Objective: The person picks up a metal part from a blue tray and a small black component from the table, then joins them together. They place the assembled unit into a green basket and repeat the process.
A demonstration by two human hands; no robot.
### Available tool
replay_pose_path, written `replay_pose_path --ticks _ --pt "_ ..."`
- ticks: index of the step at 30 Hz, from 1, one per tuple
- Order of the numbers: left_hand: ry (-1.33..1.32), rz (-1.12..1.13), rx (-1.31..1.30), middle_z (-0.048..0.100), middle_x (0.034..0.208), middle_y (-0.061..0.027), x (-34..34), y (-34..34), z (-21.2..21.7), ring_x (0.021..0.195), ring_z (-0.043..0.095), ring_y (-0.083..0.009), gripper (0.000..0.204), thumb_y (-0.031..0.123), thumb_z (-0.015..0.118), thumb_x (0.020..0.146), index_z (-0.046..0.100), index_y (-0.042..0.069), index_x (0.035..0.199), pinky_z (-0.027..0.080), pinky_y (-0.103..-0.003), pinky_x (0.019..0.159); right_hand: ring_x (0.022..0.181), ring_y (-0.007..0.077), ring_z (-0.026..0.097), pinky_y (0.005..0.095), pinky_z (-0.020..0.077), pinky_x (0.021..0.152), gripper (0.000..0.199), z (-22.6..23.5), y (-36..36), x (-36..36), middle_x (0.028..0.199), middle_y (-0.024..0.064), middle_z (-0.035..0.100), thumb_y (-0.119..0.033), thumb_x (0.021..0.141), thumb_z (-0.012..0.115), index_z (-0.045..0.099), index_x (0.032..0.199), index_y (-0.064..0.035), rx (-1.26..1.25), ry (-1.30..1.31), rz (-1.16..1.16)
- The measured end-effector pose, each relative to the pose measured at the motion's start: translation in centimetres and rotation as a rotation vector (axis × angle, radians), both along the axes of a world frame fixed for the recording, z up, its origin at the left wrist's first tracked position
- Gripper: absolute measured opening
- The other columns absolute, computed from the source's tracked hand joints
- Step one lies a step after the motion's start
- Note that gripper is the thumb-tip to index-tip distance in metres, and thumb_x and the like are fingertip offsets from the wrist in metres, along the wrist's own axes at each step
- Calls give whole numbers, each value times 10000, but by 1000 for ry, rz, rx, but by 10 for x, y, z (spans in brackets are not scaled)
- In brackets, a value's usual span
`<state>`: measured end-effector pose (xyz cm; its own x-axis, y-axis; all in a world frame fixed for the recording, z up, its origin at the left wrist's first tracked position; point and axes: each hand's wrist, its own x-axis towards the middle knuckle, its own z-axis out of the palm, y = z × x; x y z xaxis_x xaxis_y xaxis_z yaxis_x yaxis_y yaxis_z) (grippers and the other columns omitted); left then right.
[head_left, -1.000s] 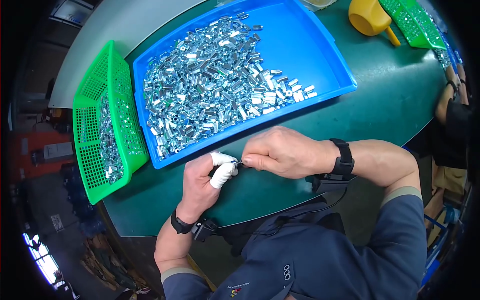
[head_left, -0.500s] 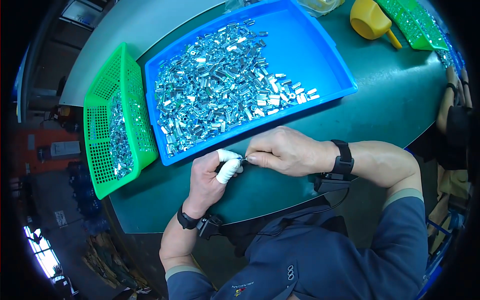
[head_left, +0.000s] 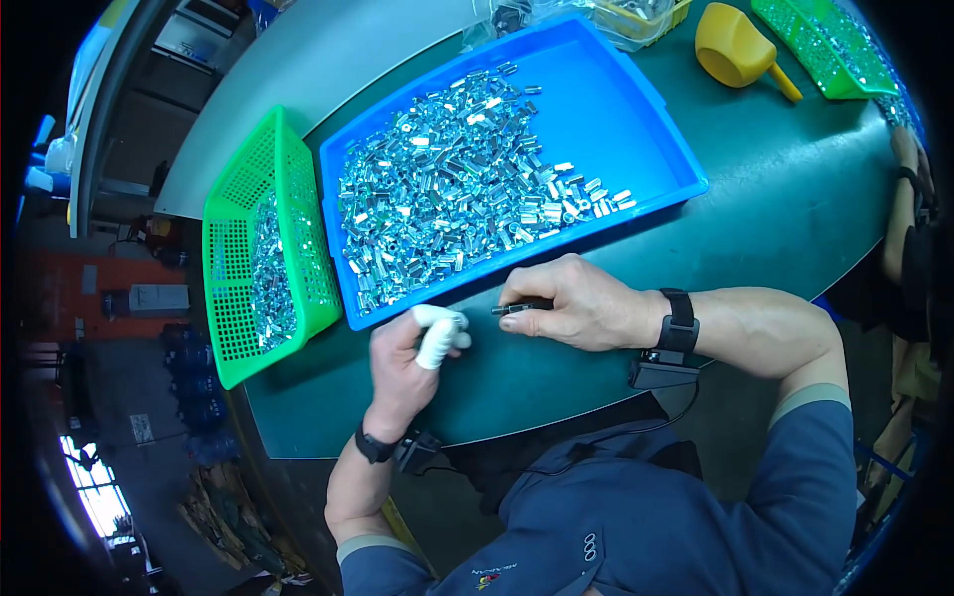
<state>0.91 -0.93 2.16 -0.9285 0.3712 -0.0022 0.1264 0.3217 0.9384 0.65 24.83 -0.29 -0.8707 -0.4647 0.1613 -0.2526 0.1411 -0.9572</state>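
Observation:
My left hand (head_left: 399, 360), its thumb and forefinger wrapped in white coverings, is closed in a pinch near the tray's front edge. A small shiny metal piece (head_left: 460, 322) shows at its fingertips, blurred. A short gap away, my right hand (head_left: 588, 306) grips a slim dark tool with a metallic tip (head_left: 519, 307). The tip points toward my left hand; the rest is hidden in the fingers. Just beyond both hands lies a blue tray (head_left: 606, 94) with a heap of small silvery metal sleeves (head_left: 447, 179), some showing hollow ends.
A green perforated basket (head_left: 316, 268) with small metal parts stands left of the tray. At the far right are a yellow scoop (head_left: 733, 45) and another green basket (head_left: 820, 50) with parts. Another person's arm (head_left: 902, 199) reaches in at the right edge of the green table (head_left: 765, 209).
My hands have come apart from where their fingertips met. The dark tool in my right hand now shows clearly. The tray and basket sit farther right in view.

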Motion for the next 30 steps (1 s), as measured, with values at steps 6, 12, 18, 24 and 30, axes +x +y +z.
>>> replay_pose_path --ticks 6,12,18,24,30 --pt "354 244 -208 706 829 -49 -25 -64 69 710 648 -88 212 205 636 1044 703 5 1028 493 -229 625 684 299 647 420 498 647 283 -2 6 0 777 143 677 -278 978 606 690 945 -10 63 -9 115" --pt "861 509 -768 706 902 -63 -52 -73 99 790 647 -142 149 113 713 965 700 -1 1061 494 -280 657 763 282 690 408 526 709 254 -6 1 3 849 136 717 -207 982 571 718 1040 -9 -57 -21 0" --pt "417 163 -612 668 863 -77 -51 -2 59 811 638 -202 188 119 792 886 720 39 1040 489 -346 680 883 280 711 390 550 813 240 2 -1 7 967 129 740 -172 977 607 715 1120 -11 -124 -71 13" --pt "451 -105 -758 687 893 -103 -65 9 41 760 631 -236 186 108 807 852 706 20 982 488 -342 671 974 291 706 389 550 863 265 0 3 7 1077 143 729 -165 967 666 687 1185 -16 -14 20 53" --pt "443 -43 -625 660 842 -85 -60 13 40 747 618 -212 164 83 812 847 702 6 941 490 -334 667 975 290 700 387 549 868 259 -4 2 7 1062 137 719 -153 971 667 680 1187 -11 15 75 -12"
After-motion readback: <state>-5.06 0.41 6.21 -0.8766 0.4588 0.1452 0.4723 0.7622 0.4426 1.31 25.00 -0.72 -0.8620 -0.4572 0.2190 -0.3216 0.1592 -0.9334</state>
